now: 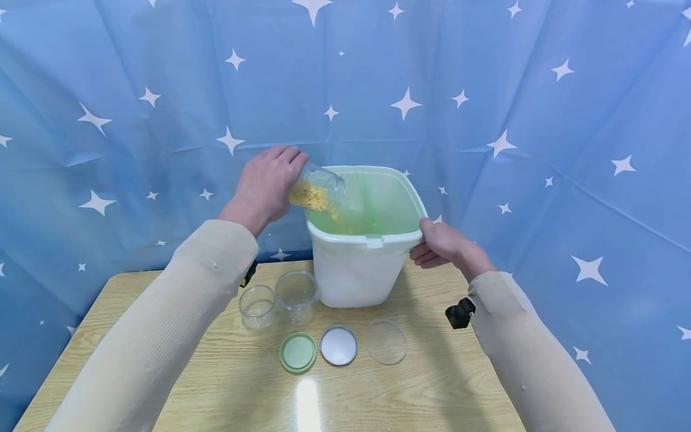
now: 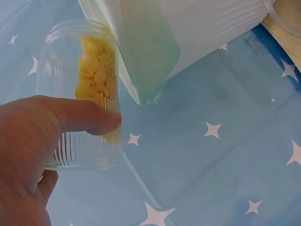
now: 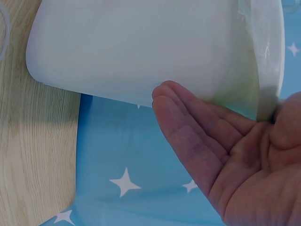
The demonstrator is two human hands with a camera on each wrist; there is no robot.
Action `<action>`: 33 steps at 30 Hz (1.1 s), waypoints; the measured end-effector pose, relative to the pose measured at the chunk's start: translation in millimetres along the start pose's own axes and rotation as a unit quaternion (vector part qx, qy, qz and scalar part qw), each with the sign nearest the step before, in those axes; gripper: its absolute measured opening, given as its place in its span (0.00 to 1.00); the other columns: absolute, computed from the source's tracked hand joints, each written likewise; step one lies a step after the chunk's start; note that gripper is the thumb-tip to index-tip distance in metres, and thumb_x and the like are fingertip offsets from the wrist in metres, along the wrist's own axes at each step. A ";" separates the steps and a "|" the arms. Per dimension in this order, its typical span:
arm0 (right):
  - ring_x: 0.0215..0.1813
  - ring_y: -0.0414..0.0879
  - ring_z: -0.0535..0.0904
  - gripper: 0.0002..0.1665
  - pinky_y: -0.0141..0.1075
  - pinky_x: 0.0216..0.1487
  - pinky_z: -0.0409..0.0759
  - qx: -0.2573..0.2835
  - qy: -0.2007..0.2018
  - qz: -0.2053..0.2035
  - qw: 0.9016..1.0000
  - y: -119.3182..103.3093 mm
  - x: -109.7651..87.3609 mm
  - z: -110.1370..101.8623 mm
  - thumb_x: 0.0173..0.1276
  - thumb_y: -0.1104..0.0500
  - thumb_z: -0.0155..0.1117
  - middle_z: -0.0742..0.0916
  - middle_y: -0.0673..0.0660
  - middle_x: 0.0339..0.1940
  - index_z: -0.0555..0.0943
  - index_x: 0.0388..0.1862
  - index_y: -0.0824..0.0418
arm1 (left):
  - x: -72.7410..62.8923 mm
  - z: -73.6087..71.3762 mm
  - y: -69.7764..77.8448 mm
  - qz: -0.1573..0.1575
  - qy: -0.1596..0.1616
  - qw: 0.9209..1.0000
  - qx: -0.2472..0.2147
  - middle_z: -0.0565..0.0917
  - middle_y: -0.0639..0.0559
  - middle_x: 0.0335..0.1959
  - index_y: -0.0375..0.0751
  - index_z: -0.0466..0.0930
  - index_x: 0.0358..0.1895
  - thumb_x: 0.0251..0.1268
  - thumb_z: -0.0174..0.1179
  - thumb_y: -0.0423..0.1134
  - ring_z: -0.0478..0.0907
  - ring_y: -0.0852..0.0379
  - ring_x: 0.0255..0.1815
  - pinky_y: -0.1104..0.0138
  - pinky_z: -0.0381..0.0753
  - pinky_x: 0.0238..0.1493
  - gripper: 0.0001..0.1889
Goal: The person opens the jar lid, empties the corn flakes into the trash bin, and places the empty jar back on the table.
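My left hand [image 1: 270,183] grips a clear ribbed jar [image 2: 61,61], tipped over the left rim of a white bin [image 1: 351,273]. Yellow flakes [image 2: 98,73] lie along the jar's lower side, and some spill from its mouth into the bin. A green liner [image 1: 388,201] covers the bin's inside. On the bin's right side, my right hand [image 1: 445,243] holds the rim, thumb at the top edge and the other fingers [image 3: 183,136] stretched below it beside the outer wall. The bottom of the bin's inside is hidden.
Two clear round containers, a smaller one [image 1: 257,307] and a larger one [image 1: 296,298], stand left of the bin. Before it lie a green lid [image 1: 298,352], a silvery lid [image 1: 339,345] and a clear lid [image 1: 386,342] on the wooden table [image 1: 259,396]. A blue starry curtain [image 1: 178,72] hangs behind.
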State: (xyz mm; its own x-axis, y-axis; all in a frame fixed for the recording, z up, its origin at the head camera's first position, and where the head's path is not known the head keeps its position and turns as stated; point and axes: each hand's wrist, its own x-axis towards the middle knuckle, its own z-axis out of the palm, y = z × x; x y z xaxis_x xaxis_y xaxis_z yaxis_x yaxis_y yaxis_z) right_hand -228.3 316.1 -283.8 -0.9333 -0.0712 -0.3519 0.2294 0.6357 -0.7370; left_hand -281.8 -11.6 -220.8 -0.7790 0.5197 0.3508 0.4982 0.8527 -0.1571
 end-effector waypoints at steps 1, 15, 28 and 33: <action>0.38 0.46 0.86 0.40 0.44 0.50 0.86 0.000 0.000 0.000 1.000 -0.6 0.1 0.5 0.75 0.46 0.19 0.85 0.69 0.47 0.72 0.57 0.73 | 0.0 0.0 -0.2 0.001 0.001 1.000 0.002 0.71 0.43 0.69 0.40 0.66 0.69 0.46 0.66 0.24 0.62 0.44 0.73 0.54 0.60 0.77 0.40; 0.38 0.46 0.86 0.40 0.45 0.51 0.85 -0.004 0.002 0.000 1.000 -1.2 0.4 1.2 0.75 0.47 0.18 0.85 0.69 0.47 0.72 0.56 0.74 | -1.0 -2.7 -0.6 0.011 0.002 1.000 0.012 0.71 0.44 0.69 0.40 0.66 0.69 0.46 0.68 0.25 0.63 0.44 0.73 0.54 0.60 0.77 0.40; 0.40 0.49 0.86 0.40 0.46 0.51 0.86 -0.005 0.005 -0.001 1.000 -1.0 0.1 1.8 0.74 0.47 0.19 0.85 0.70 0.47 0.72 0.56 0.74 | 0.2 -5.9 1.2 0.017 -0.027 0.999 0.016 0.69 0.44 0.70 0.40 0.64 0.70 0.49 0.65 0.24 0.61 0.44 0.74 0.55 0.58 0.77 0.40; 0.40 0.49 0.86 0.40 0.45 0.50 0.86 -0.005 0.006 -0.006 1.000 -0.7 -0.5 2.2 0.74 0.47 0.19 0.85 0.69 0.46 0.72 0.56 0.74 | 0.4 -6.9 2.6 0.018 -0.029 0.999 0.013 0.70 0.44 0.70 0.40 0.65 0.70 0.49 0.65 0.25 0.61 0.44 0.74 0.55 0.58 0.77 0.39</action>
State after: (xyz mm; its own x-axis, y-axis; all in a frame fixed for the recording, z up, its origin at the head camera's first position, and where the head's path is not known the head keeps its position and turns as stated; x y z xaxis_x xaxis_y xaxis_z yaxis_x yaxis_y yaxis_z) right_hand -227.4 313.9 -284.4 -0.9391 -0.0698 -0.3366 0.2158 0.6424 -0.7354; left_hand -278.1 -9.6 -214.8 -0.7820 0.5513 0.2907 0.5162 0.8343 -0.1935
